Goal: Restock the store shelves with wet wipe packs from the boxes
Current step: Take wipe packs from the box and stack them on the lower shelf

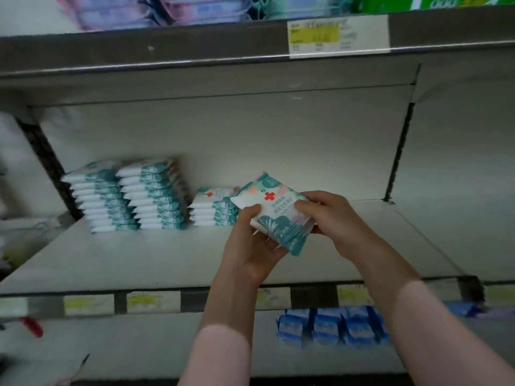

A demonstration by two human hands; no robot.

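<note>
A tilted bundle of wet wipe packs (276, 215) is held just above the middle shelf (139, 260), beside a short stack (214, 208). The left hand (252, 240) cups it from below and the right hand (331, 215) clasps its right edge, both grips closed on it. Two taller stacks (156, 195) stand further left, and blue packs (331, 325) lie below.

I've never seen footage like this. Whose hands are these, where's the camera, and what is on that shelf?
There is no machine: a person wears a camera on the head, so you look down at their own hands. The left hand and right hand together grip wet wipe packs, apparently several at once, over the middle shelf. On it stand a tall stack, a second tall stack and a short stack of matching packs. Blue packs lie one shelf lower.
</note>
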